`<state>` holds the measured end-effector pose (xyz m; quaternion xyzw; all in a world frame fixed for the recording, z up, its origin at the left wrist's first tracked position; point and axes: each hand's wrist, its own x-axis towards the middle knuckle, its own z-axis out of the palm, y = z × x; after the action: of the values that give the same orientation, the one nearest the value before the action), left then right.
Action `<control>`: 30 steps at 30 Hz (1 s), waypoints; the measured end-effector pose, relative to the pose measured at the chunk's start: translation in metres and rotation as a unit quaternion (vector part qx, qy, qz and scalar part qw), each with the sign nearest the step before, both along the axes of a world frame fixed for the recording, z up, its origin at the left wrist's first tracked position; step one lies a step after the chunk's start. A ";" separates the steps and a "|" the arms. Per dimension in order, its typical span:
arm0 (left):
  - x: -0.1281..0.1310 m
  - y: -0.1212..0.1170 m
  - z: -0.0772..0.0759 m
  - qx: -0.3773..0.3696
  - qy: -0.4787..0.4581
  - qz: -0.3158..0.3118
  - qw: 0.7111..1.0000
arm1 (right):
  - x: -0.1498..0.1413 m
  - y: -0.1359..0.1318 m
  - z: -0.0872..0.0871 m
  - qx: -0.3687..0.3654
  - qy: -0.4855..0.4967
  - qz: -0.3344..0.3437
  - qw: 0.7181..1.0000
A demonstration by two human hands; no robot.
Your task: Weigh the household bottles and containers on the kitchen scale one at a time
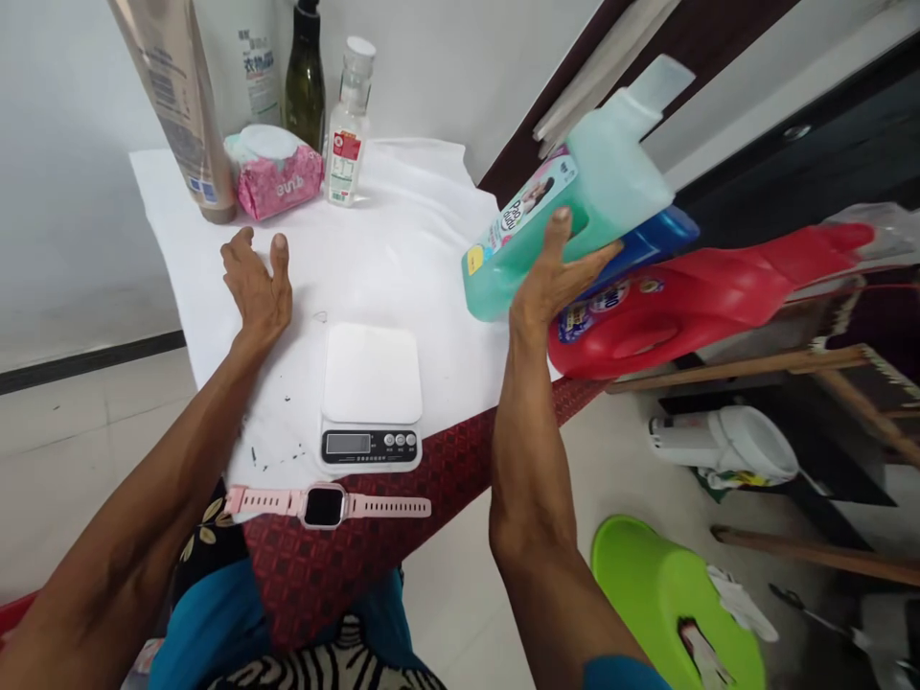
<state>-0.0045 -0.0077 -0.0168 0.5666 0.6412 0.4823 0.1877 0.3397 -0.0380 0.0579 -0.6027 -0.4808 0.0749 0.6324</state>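
My right hand (pixel 557 273) is closed around a teal-green detergent bottle (pixel 575 201), holding it tilted in the air at the table's right edge. My left hand (pixel 257 283) rests open, fingers spread, flat on the white cloth (pixel 402 230) covering the table. A white kitchen scale (pixel 370 395) stands between my arms, its platform bare. A pink smartwatch (pixel 327 504) lies flat in front of the scale.
At the back stand a beige tube (pixel 176 105), a white bottle (pixel 257 62), a dark green bottle (pixel 305 77), a clear bottle (pixel 349 125) and a pink tissue pack (pixel 277 172). Right of the table lie a red jug (pixel 690 307), a blue bottle (pixel 651 244), a white container (pixel 725 446) and a green stool (pixel 668 604).
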 end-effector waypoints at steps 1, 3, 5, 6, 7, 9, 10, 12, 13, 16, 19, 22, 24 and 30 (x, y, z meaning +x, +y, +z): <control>0.000 0.000 -0.001 0.002 -0.001 0.001 1.000 | -0.006 -0.015 -0.001 0.041 -0.015 -0.100 0.994; 0.000 0.001 -0.002 0.002 -0.004 0.001 1.000 | -0.023 -0.055 -0.002 0.083 -0.088 -0.198 0.973; 0.000 0.002 -0.001 -0.006 -0.009 0.000 1.000 | -0.042 -0.101 -0.004 0.030 -0.171 -0.135 0.976; 0.000 0.002 0.001 -0.015 -0.011 -0.001 1.000 | -0.050 -0.125 -0.004 -0.027 -0.199 -0.074 0.977; 0.000 0.001 0.005 -0.027 -0.014 -0.002 1.000 | -0.057 -0.148 -0.005 -0.085 -0.224 -0.006 0.971; -0.001 -0.003 0.014 -0.060 -0.026 -0.002 0.998 | -0.066 -0.191 -0.008 -0.175 -0.254 0.084 0.948; -0.003 -0.008 0.021 -0.076 -0.030 -0.010 0.997 | -0.069 -0.209 -0.011 -0.211 -0.260 0.108 0.936; -0.009 -0.026 0.036 -0.091 -0.026 -0.058 0.994 | -0.072 -0.235 -0.018 -0.255 -0.275 0.126 0.918; -0.013 -0.039 0.045 -0.092 -0.014 -0.097 0.991 | -0.073 -0.244 -0.022 -0.263 -0.283 0.125 0.914; -0.029 -0.094 0.064 -0.089 0.061 -0.235 0.966 | -0.081 -0.255 -0.037 -0.250 -0.305 0.112 0.912; -0.044 -0.153 0.065 -0.118 0.141 -0.299 0.936 | -0.093 -0.252 -0.048 -0.223 -0.311 0.114 0.917; -0.049 -0.193 0.053 -0.151 0.130 -0.316 0.928 | -0.102 -0.248 -0.057 -0.201 -0.315 0.126 0.919; -0.044 -0.206 0.047 -0.163 0.098 -0.336 0.923 | -0.106 -0.247 -0.062 -0.191 -0.311 0.127 0.922; -0.019 -0.203 0.060 -0.192 0.032 -0.316 0.929 | -0.111 -0.243 -0.072 -0.179 -0.263 0.107 0.942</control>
<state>-0.0235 -0.2109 0.0433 0.7083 0.5151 0.2472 0.4147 0.2283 -0.2810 -0.0142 -0.6490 -0.6704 0.0657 0.3537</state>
